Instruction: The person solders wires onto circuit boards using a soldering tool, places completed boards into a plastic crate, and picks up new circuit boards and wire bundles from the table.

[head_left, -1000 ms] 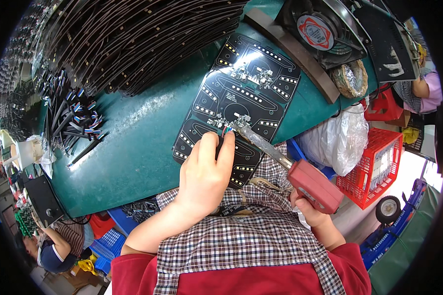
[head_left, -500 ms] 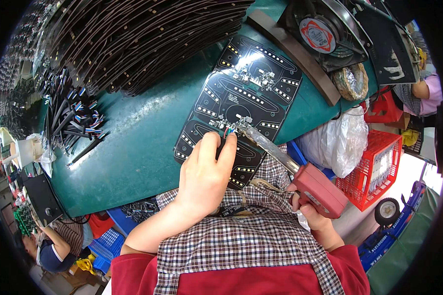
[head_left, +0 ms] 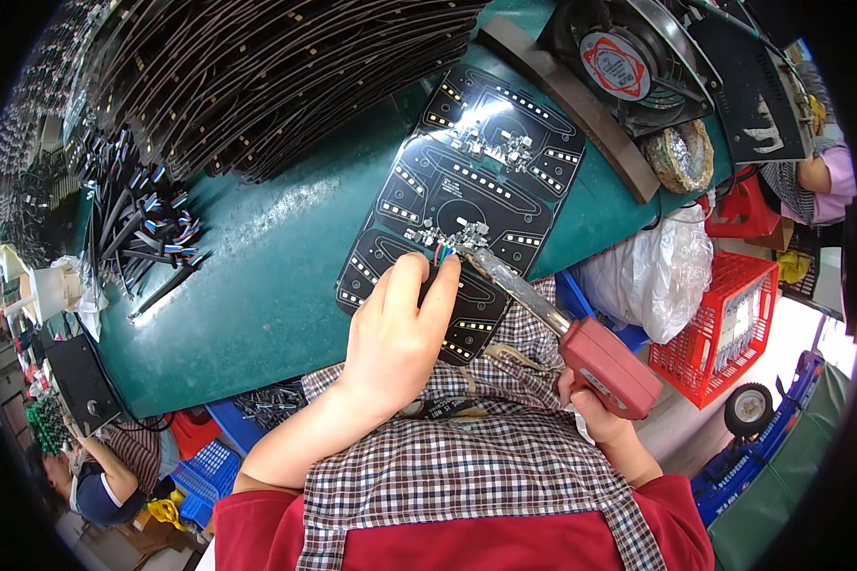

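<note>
A black circuit board (head_left: 490, 195) dotted with small pale LEDs lies on the green table, its near edge over my checked apron. My left hand (head_left: 395, 328) rests on its lower part, thumb and forefinger pinching thin coloured wires (head_left: 443, 253) against the components in the middle. My right hand (head_left: 595, 411) is wrapped round the handle of a red soldering gun (head_left: 607, 369). The metal shaft runs up and left, and its tip is right beside the wires at my left fingertips. Whether tip and wire touch is too small to tell.
Stacked black boards (head_left: 286, 86) fill the far left, with a pile of cut cables (head_left: 152, 228) below. A fan (head_left: 628, 67) and brown bar (head_left: 571, 109) stand far right, near a solder roll (head_left: 681, 157). Red crate (head_left: 719, 328) and plastic bag (head_left: 652, 271) sit beyond the table's right edge.
The soldering gun and my right hand have shifted slightly left and down, its tip drawing a little back from the components. My left hand has barely moved, still on the wires.
</note>
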Motion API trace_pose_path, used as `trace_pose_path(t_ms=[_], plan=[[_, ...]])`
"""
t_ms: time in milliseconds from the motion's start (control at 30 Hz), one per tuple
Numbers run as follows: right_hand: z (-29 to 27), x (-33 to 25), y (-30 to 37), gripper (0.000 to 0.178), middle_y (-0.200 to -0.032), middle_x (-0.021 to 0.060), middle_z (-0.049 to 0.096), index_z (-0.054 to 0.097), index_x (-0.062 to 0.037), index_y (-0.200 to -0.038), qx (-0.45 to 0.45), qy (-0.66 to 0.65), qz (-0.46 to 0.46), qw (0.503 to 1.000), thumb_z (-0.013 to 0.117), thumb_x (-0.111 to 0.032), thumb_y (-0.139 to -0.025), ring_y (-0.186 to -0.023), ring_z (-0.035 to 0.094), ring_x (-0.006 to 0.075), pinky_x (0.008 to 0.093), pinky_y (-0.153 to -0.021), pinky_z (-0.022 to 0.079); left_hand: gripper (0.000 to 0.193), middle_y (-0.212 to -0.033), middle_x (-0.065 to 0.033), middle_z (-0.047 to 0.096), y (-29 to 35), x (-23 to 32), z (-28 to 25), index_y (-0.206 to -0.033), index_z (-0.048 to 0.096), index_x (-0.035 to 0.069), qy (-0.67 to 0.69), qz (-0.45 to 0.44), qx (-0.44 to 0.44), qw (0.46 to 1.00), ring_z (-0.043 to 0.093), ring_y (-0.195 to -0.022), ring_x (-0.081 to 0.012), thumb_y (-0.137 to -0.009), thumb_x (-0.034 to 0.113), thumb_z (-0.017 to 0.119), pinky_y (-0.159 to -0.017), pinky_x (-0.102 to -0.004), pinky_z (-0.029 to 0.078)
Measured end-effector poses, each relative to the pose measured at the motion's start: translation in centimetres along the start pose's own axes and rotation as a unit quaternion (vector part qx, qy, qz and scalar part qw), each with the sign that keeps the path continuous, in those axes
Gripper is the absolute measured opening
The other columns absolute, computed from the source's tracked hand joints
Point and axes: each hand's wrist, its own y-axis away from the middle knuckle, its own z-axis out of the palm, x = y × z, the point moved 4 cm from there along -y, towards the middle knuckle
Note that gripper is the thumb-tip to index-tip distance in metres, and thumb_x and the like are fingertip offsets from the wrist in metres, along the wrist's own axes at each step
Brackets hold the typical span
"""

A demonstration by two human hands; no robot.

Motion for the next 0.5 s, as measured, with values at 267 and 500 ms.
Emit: trace_pose_path(t_ms=[267, 500], plan=[[0.1, -0.1, -0.2, 0.046, -0.097, 0.0146, 0.064, 0.060, 0.0028, -0.108, 0.019, 0.088, -0.055, 0.994, 0.072, -0.025, -0.074, -0.079, 0.063, 0.0247, 0.0328, -0.075, 0.050, 0.041, -0.092, -0.0122, 0.049, 0.2, 0.5, 0.3, -0.107, 0.056, -0.004, -0.070, 0.026, -0.038, 0.996, 0.056, -0.078, -0.0220, -0.067, 0.002, 0.058, -0.061, -0.0280, 0.051], [-0.1, -1.3, -0.2, 0.047, -0.084, 0.0127, 0.065, 0.059, 0.0038, -0.107, -0.013, 0.016, -0.046, 0.999, 0.068, -0.031, -0.077, -0.080, 0.062, 0.0276, 0.0394, -0.087, 0.044, 0.035, -0.082, -0.0082, 0.047, 0.0, 0.4, 0.1, -0.102, 0.061, -0.002, -0.030, 0.001, 0.003, 1.000, 0.052, -0.066, -0.0193, -0.068, -0.007, 0.061, -0.057, -0.0297, 0.046]])
